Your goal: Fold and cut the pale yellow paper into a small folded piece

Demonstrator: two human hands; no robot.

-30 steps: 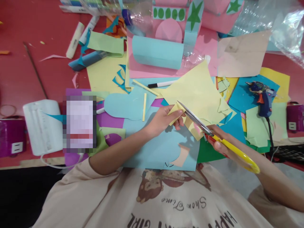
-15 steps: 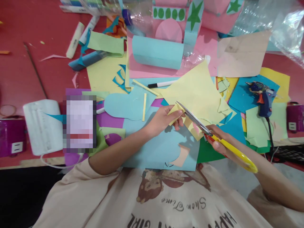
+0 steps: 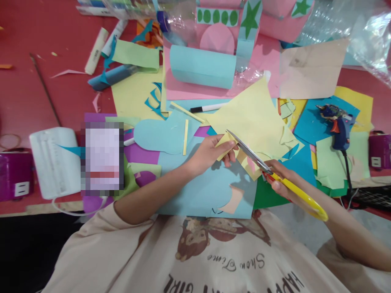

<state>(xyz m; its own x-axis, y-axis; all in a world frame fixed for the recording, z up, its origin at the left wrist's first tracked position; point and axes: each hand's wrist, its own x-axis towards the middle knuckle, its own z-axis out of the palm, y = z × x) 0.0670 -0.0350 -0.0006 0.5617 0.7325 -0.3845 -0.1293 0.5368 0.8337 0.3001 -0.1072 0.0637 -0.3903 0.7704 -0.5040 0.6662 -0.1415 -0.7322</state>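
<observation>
My left hand (image 3: 210, 152) pinches a small folded piece of pale yellow paper (image 3: 226, 143) just above the light blue sheet (image 3: 201, 191). My right hand (image 3: 282, 181) grips yellow-handled scissors (image 3: 269, 171) whose metal blades reach up-left and touch the top edge of that yellow piece. Both hands are over the middle of a red table (image 3: 33, 93) covered in coloured paper. A larger pale yellow sheet (image 3: 253, 118) lies right behind the scissors.
A blue glue gun (image 3: 337, 124) rests at the right on teal paper. A black-capped marker (image 3: 207, 108) lies behind my hands. A light blue paper roll (image 3: 202, 67) and pink paper model stand at the back. Purple boxes (image 3: 14, 177) sit at both table edges, a white device (image 3: 55, 162) at left.
The scissors and my right hand have crept slightly up and left along the yellow piece. My left hand has stayed almost still.
</observation>
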